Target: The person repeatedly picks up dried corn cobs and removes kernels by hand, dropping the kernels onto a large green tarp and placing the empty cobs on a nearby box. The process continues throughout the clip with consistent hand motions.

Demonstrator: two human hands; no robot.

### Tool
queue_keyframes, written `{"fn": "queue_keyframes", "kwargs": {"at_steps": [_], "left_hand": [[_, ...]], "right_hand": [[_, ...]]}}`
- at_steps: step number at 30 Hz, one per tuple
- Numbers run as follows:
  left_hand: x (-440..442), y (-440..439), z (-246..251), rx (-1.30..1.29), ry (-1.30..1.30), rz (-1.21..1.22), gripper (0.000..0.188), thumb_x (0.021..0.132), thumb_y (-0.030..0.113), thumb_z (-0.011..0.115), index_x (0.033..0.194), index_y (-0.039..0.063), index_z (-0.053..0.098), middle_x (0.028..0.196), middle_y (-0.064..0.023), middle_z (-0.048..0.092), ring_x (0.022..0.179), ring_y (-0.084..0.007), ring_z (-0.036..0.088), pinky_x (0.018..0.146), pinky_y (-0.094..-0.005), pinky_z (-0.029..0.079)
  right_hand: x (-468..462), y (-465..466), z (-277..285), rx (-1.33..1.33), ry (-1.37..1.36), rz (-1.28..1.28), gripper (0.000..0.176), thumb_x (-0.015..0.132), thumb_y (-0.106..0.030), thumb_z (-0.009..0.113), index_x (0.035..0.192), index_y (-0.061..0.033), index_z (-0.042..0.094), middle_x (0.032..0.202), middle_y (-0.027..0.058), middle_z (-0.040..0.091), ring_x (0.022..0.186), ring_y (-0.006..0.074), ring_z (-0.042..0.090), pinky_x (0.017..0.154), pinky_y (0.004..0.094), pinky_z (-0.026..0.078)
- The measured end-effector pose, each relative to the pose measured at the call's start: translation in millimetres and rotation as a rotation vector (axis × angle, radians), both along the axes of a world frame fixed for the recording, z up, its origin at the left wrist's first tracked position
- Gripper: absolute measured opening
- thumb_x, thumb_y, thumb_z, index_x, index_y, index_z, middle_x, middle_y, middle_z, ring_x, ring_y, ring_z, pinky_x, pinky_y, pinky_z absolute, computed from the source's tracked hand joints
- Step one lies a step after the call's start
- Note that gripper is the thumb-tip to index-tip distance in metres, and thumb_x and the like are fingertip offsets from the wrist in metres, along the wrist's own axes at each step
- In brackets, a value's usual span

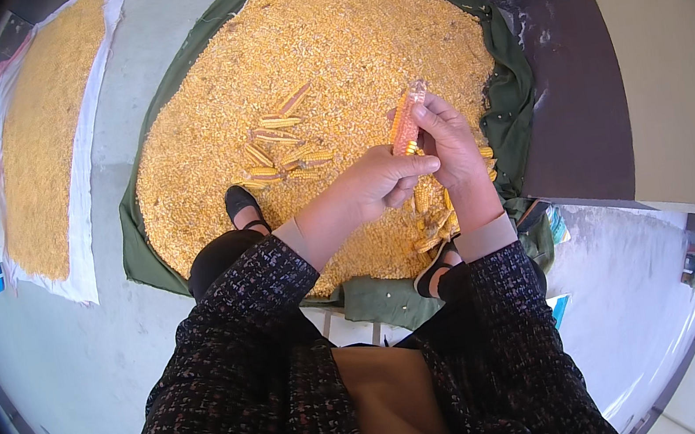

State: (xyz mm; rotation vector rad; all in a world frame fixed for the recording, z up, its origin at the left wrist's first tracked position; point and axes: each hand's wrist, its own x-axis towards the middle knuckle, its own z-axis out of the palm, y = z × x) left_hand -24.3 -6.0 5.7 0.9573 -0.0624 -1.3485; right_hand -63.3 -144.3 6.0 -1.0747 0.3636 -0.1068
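My right hand (453,135) is shut on a partly shelled corn cob (406,122), held upright with pink bare cob showing and yellow kernels along its left side. My left hand (382,179) is at the cob's lower end, thumb pointing right towards the last kernels; its fingers are curled, and whether it grips the cob cannot be told. Below lies a broad heap of loose corn kernels (310,42). Several partly shelled cobs (277,135) rest on the heap left of my hands. More yellow cobs (429,232) lie under my right wrist, partly hidden.
A dark green cloth (149,251) lies under the heap. My shoes (243,201) rest at its near side. A second spread of kernels (52,132) lies on a white sheet (84,260) at the left. A wall with a dark lower band (574,72) stands at the right.
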Motion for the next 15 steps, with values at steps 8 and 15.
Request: {"fn": "queue_keyframes", "kwargs": {"at_steps": [8,15], "left_hand": [[-6,-8,-24,0.207,-1.214,0.456,0.044,0.097,0.036,0.047,0.118,-0.002,0.050,0.073,-0.0142,0.064,0.065,-0.0298,0.064,0.062,-0.0392,0.050],[1,-8,-12,0.228,-0.789,0.365,0.036,0.101,0.026,0.039,0.112,-0.002,0.058,0.077,-0.0080,0.063,0.065,-0.0129,0.061,0.059,-0.0257,0.048]], "right_hand": [[-2,10,-7,-0.129,0.019,-0.232,0.018,0.087,-0.012,0.067,0.097,0.0002,0.059,0.081,0.0039,0.064,0.071,0.0095,0.060,0.063,0.0210,0.049],[-7,9,-8,-0.131,-0.037,-0.263,0.014,0.089,-0.011,0.063,0.099,-0.0014,0.059,0.089,0.0057,0.064,0.077,0.0135,0.063,0.069,0.0265,0.052]]}}
